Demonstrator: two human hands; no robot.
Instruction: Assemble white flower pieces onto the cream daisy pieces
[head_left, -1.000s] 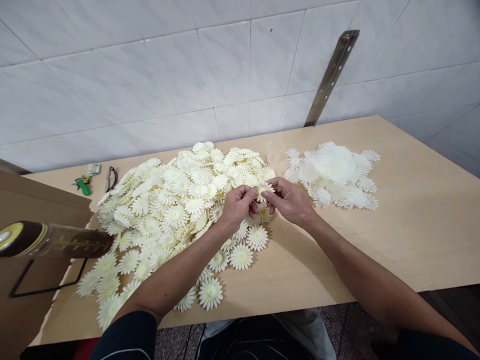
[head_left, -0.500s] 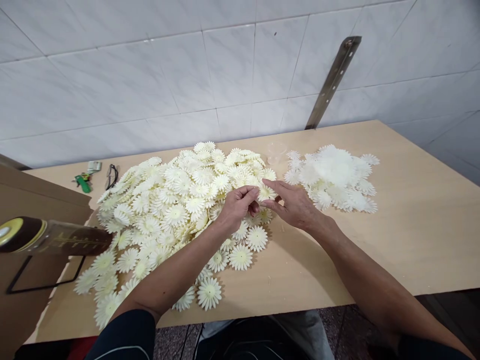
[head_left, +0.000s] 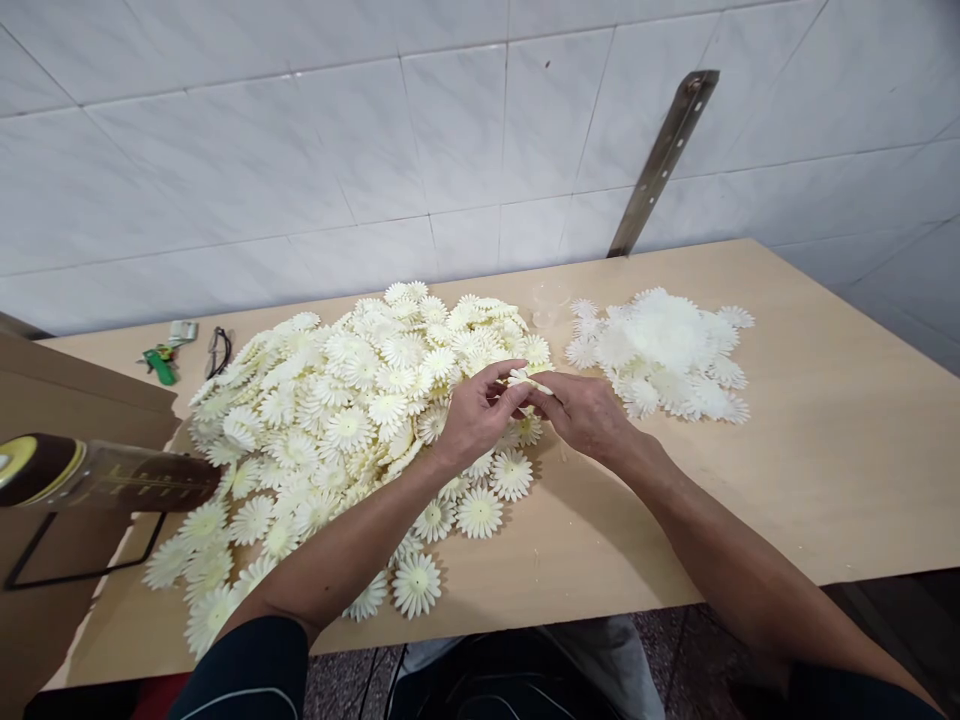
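Between my two hands is a small pale yellow flower piece (head_left: 529, 381) with narrow petals, seen tilted and partly covered by fingers. My left hand (head_left: 484, 405) pinches it from the left with thumb and forefinger. From the right, my right hand (head_left: 581, 410) grips its other edge, fingers pressed together. Both hands are above the right end of a large heap of cream-yellow flower pieces (head_left: 352, 430). To the right of my right hand lies a smaller pile of whiter flower pieces (head_left: 667, 350).
A bottle (head_left: 112, 475) with dark contents juts in at left beside a cardboard box (head_left: 67, 400). Glasses (head_left: 218, 352) and a green-handled tool (head_left: 160, 364) lie behind the heap. A clear plastic item (head_left: 550, 302) sits between the piles. A metal bracket (head_left: 664, 165) is on the tiled wall.
My right hand's fingers have closed from spread apart onto the flower piece. My left hand has turned slightly, and both hands now meet at the flower.
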